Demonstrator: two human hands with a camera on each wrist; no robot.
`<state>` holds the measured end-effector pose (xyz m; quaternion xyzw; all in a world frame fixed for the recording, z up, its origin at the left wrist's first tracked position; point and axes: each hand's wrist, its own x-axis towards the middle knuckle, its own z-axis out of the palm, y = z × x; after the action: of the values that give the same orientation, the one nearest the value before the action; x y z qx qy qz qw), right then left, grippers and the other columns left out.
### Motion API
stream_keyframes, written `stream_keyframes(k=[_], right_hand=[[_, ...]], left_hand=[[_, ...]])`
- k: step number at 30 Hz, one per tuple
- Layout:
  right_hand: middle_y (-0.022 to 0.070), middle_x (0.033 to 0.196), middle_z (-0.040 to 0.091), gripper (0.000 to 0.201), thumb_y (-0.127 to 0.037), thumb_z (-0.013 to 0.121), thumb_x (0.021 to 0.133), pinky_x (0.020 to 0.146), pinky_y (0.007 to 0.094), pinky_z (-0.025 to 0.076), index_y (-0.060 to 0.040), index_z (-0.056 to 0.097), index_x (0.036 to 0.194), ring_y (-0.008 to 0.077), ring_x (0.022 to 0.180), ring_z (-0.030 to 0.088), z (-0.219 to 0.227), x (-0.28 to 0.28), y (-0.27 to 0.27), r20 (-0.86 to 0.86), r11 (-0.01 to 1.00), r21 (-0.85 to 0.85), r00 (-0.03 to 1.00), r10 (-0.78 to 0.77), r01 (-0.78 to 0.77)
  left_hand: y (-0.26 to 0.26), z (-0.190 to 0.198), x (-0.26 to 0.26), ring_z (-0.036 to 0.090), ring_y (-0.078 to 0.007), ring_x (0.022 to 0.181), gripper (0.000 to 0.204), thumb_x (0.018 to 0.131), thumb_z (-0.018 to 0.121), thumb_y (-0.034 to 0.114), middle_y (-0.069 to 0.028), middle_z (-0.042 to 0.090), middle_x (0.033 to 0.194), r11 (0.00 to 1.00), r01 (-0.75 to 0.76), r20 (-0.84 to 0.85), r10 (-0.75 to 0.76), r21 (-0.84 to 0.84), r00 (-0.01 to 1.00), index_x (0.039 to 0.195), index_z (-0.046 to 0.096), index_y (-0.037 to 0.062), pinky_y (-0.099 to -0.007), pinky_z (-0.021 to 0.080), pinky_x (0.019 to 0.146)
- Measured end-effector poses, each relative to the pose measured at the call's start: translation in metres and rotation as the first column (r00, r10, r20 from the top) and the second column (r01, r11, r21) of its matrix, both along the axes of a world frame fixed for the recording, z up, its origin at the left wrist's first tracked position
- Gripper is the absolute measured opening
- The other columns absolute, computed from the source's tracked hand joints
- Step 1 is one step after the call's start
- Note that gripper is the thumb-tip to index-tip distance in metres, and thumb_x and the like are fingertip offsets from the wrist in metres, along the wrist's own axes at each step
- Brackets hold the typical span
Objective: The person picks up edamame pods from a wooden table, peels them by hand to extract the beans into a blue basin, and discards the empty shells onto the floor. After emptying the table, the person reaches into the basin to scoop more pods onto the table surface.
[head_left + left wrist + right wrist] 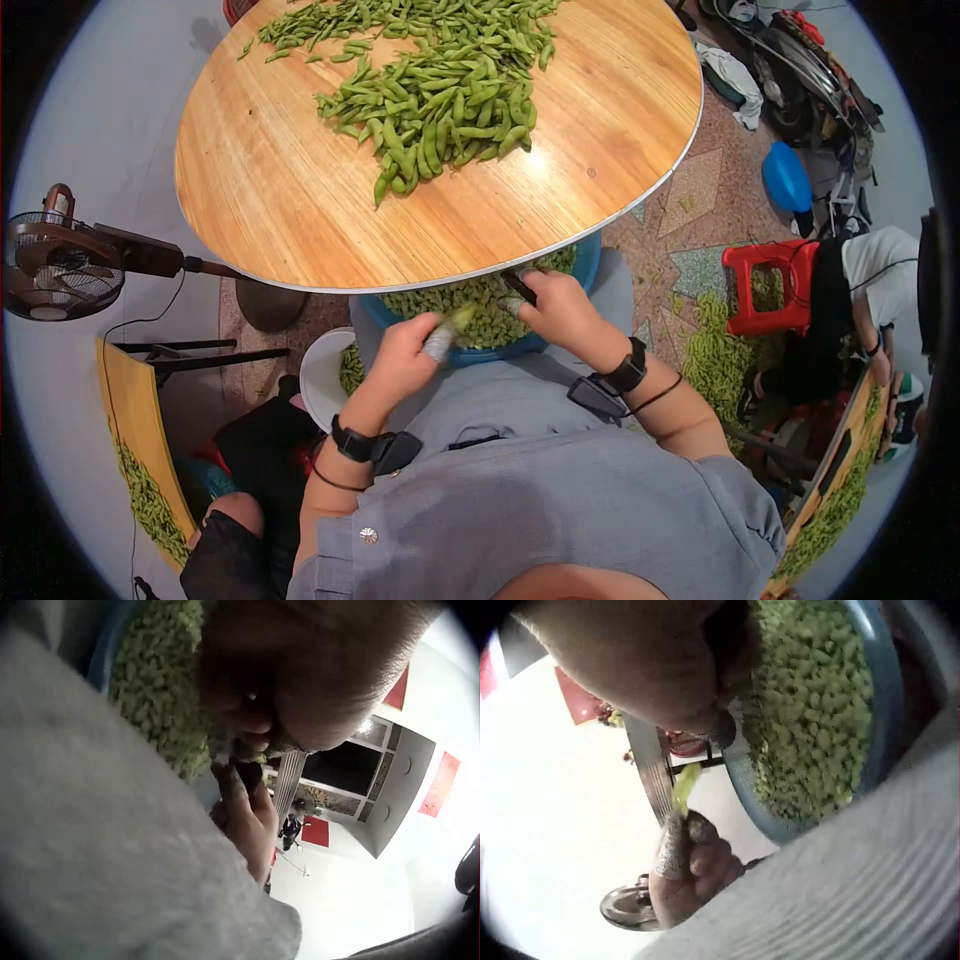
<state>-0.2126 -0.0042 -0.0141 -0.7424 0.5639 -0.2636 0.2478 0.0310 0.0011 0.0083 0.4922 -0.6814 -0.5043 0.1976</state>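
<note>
My left hand (pixel 400 360) pinches a green soybean pod (pixel 685 787) between a thumb wrapped in grey tape and the fingers; the pod sticks up from the fingertips in the right wrist view. My right hand (pixel 563 315), its thumb also wrapped, grips a dark, narrow object (pixel 518 287) whose kind I cannot tell. The two hands are a short way apart over a blue basin (pixel 885 697) on the lap. Pale green shelled beans (pixel 810 712) fill much of the basin. Part of it is hidden under the table edge.
A round wooden table (pixel 290 200) ahead bears a heap of soybean pods (pixel 450 110). A white bucket (pixel 322 375) stands at the left, with a fan (pixel 65 265) beyond. At the right are a red stool (pixel 770 290), pods on the floor (pixel 715 350) and another person (pixel 880 270).
</note>
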Motion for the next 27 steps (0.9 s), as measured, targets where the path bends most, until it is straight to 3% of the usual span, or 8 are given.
stream_keyframes(k=[1, 6, 8, 11, 13, 20, 22, 27], right_hand=[[0.0202, 0.068, 0.054, 0.019, -0.013, 0.062, 0.071, 0.059, 0.042, 0.046, 0.0013, 0.053, 0.078, 0.0359, 0.062, 0.055, 0.011, -0.002, -0.001, -0.005, 1.0, -0.003, 1.0, 0.004, -0.004], [0.0208, 0.074, 0.056, 0.015, -0.013, 0.061, 0.074, 0.061, 0.0416, 0.047, -0.0012, 0.056, 0.08, 0.0373, 0.069, 0.057, 0.092, -0.006, -0.025, 0.144, 0.997, -0.075, 0.989, -0.021, 0.032], [0.0192, 0.075, 0.057, 0.015, -0.015, 0.062, 0.077, 0.061, 0.0411, 0.047, -0.0021, 0.057, 0.083, 0.0368, 0.07, 0.058, 0.104, -0.008, -0.056, 0.123, 0.95, -0.279, 0.986, -0.109, 0.14], [0.0169, 0.086, 0.059, 0.016, -0.015, 0.062, 0.076, 0.063, 0.0426, 0.048, -0.0044, 0.057, 0.088, 0.0358, 0.074, 0.059, 0.08, -0.016, -0.115, -0.003, 0.842, -0.516, 0.983, -0.186, 0.158], [0.0154, 0.087, 0.058, 0.017, -0.014, 0.063, 0.075, 0.064, 0.0427, 0.049, -0.0045, 0.057, 0.087, 0.0345, 0.077, 0.059, 0.071, -0.014, -0.128, -0.231, 0.887, -0.437, 0.935, -0.269, 0.147], [0.0138, 0.083, 0.058, 0.017, -0.015, 0.064, 0.073, 0.063, 0.041, 0.048, -0.0049, 0.058, 0.085, 0.033, 0.077, 0.059, 0.077, -0.015, -0.095, -0.102, 0.894, -0.416, 0.968, -0.229, 0.167], [0.0132, 0.084, 0.06, 0.018, -0.011, 0.066, 0.07, 0.064, 0.0386, 0.049, -0.0056, 0.061, 0.087, 0.0321, 0.076, 0.059, 0.095, -0.014, -0.065, 0.065, 0.983, -0.097, 0.987, -0.149, 0.155], [0.012, 0.084, 0.061, 0.026, -0.001, 0.067, 0.064, 0.065, 0.0353, 0.05, -0.0053, 0.062, 0.089, 0.0307, 0.076, 0.06, 0.081, -0.013, -0.018, 0.118, 0.946, -0.29, 0.975, 0.186, -0.146]], left_hand=[[0.003, -0.003, 0.012, 0.056, -0.0315, 0.059, 0.012, 0.082, 0.056, 0.013, -0.0159, 0.057, 0.066, 0.966, -0.037, 0.118, 0.069, -0.256, 0.991, 0.082, 0.056, 0.0011, -0.0361, 0.044, 0.055], [0.03, 0.004, 0.084, 0.058, -0.0404, 0.07, 0.014, 0.078, 0.059, 0.013, -0.0217, 0.059, 0.072, 0.942, -0.146, 0.392, 0.263, -0.304, 0.882, 0.083, 0.057, 0.0005, -0.045, 0.045, 0.06], [0.042, 0.004, 0.104, 0.059, -0.041, 0.074, 0.012, 0.076, 0.059, 0.01, -0.0222, 0.06, 0.075, 0.962, -0.13, 0.694, 0.263, -0.239, 0.67, 0.083, 0.057, 0.0001, -0.0473, 0.046, 0.063], [0.049, -0.003, 0.117, 0.059, -0.0408, 0.076, 0.014, 0.074, 0.061, 0.009, -0.0221, 0.061, 0.077, 0.937, -0.178, 0.697, 0.343, -0.301, 0.63, 0.083, 0.058, -0.0003, -0.0473, 0.047, 0.064], [0.044, 0.009, 0.103, 0.058, -0.0404, 0.075, 0.017, 0.075, 0.064, 0.013, -0.0221, 0.06, 0.076, 0.923, -0.15, 0.653, 0.36, -0.355, 0.666, 0.083, 0.057, -0.001, -0.0455, 0.046, 0.062], [0.005, 0.044, 0.023, 0.059, -0.0293, 0.063, 0.018, 0.082, 0.061, 0.013, -0.0184, 0.061, 0.076, 0.935, -0.068, 0.277, 0.172, -0.349, 0.945, 0.092, 0.058, -0.0019, -0.0327, 0.046, 0.058], [-0.002, 0.045, -0.001, 0.055, -0.0168, 0.057, 0.016, 0.089, 0.054, 0.015, -0.0099, 0.061, 0.074, 0.974, -0.154, -0.236, 0.191, 0.164, 0.953, 0.094, 0.057, 0.0006, -0.0248, 0.043, 0.052], [-0.025, 0.042, -0.044, 0.05, -0.0077, 0.053, 0.018, 0.094, 0.045, 0.019, -0.0034, 0.058, 0.071, 0.797, 0.078, -0.518, 0.311, 0.599, 0.797, 0.093, 0.056, 0.0036, -0.0199, 0.039, 0.047]])
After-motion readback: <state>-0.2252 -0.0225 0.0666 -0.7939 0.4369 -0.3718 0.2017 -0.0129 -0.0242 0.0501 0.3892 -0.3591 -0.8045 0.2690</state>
